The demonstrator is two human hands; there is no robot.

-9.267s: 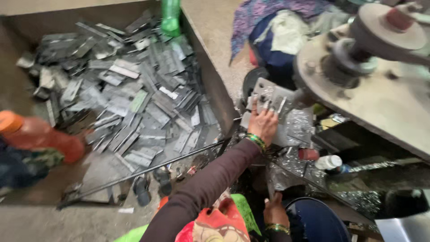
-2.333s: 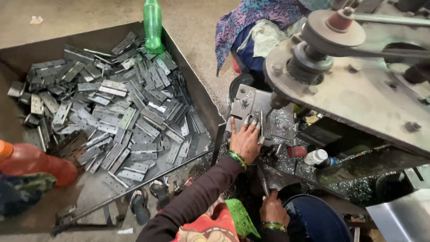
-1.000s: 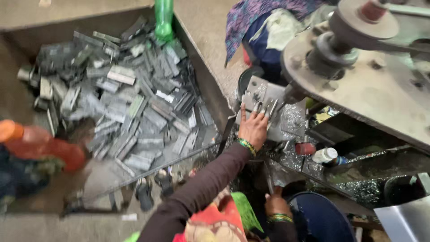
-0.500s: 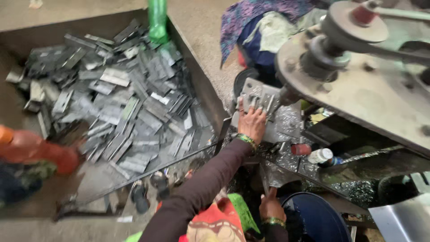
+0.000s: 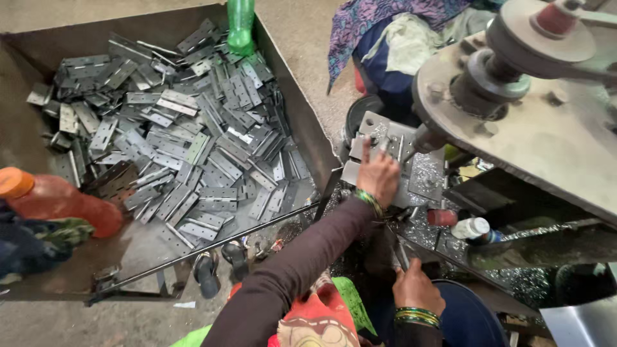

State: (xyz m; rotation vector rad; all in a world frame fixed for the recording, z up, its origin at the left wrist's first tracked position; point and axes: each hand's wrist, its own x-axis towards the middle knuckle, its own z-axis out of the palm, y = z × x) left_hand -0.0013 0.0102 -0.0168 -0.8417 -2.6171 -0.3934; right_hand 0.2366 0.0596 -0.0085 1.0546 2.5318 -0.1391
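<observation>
Hinge plate (image 5: 393, 142) on machine bed, left hand (image 5: 379, 175) fingers (image 5: 366, 149) pressing it flat, right hand (image 5: 416, 290) clenched

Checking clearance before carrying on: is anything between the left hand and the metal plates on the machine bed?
Nothing visible. The left hand already rests on the metal plates at the machine bed, fingers spread over them. The right hand is lower down, closed around a thin metal handle, clear of the plates.

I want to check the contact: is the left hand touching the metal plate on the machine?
Touching. The head view shows the left hand laid flat on the grey metal plate, fingers spread on its surface with no gap visible.
</observation>
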